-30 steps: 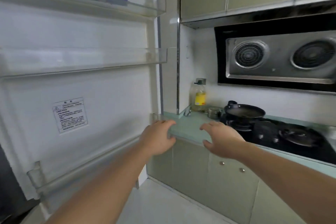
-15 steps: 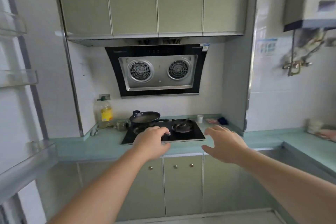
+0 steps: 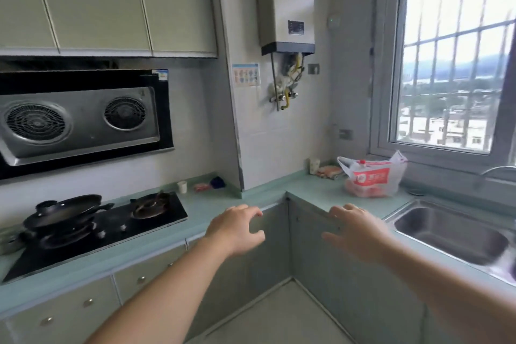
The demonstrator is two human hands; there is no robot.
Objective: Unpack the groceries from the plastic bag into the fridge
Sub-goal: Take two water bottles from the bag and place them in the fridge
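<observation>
A clear plastic bag (image 3: pixel 372 177) with a red and white label stands on the green countertop (image 3: pixel 315 190) under the window, reddish groceries showing through it and a red bottle cap at its top. My left hand (image 3: pixel 237 229) and my right hand (image 3: pixel 354 232) are stretched out in front of me, below and to the left of the bag, both empty with loosely curled fingers. Neither hand touches the bag. The fridge is out of view.
A steel sink (image 3: pixel 452 232) lies right of the bag. A black gas hob (image 3: pixel 111 226) with a wok (image 3: pixel 64 211) sits at the left under the range hood (image 3: pixel 81 120). A small cup (image 3: pixel 182 186), cloths and a mug (image 3: pixel 314 165) stand along the wall.
The view has swung right, from the open fridge door past the hob to the corner counter with the bag and sink. Both hands stay raised and empty.
</observation>
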